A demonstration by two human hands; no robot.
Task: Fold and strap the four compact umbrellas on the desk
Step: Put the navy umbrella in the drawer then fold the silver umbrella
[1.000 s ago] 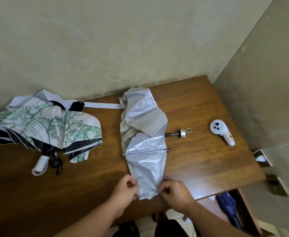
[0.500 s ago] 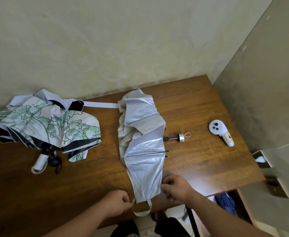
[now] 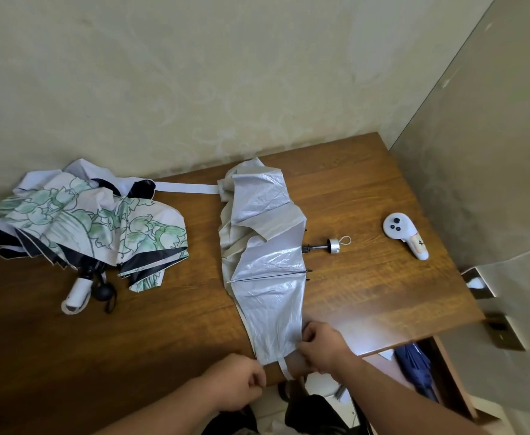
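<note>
A white controller [image 3: 406, 236] lies on the desk [image 3: 367, 189].

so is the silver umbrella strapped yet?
Not yet. The silver umbrella lies loosely spread, ribs showing, and its strap hangs free at the desk edge.

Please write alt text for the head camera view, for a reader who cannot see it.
Two hands, the left hand and the right hand, grip the near end of a silver umbrella on a wooden desk. A floral umbrella lies unfolded at left.

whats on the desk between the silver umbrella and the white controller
In the head view, only the silver umbrella's own handle with its cord loop; past that, bare desk up to the white controller.
</note>
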